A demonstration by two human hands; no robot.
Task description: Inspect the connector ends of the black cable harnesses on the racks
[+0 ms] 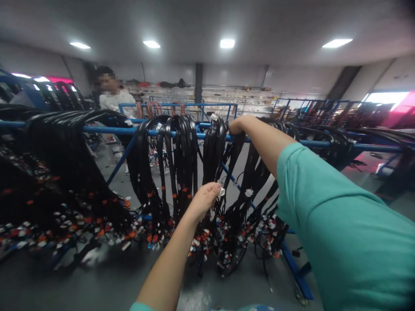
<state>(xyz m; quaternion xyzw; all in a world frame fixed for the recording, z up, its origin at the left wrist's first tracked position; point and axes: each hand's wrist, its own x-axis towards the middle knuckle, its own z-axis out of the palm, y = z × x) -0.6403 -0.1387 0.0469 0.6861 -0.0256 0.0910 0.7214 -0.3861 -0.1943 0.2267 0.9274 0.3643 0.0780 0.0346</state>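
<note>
My left hand (pixel 206 199) is closed, thumb and finger pinching a white plug connector (pixel 222 191) in front of the hanging cables. Black wire harnesses (pixel 184 160) drape over a blue rail (pixel 201 136), their lower ends fanning out into many small white, red and orange connectors (pixel 197 244). Up at the rail, my right hand (pixel 238 124) reaches over the top beside a harness bundle (pixel 214 147). Its fingers are hidden behind the rail and cables, so their grip does not show. Another white connector (pixel 249 192) hangs right of my left hand.
Thick harness bundles (pixel 61 151) crowd the rail on the left, and more hang on the right (pixel 337 144). A wheeled blue stand foot (pixel 296 272) juts out at lower right. Behind the rack stands a person in white (pixel 116 100), with shelves (pixel 246 93) along the back wall.
</note>
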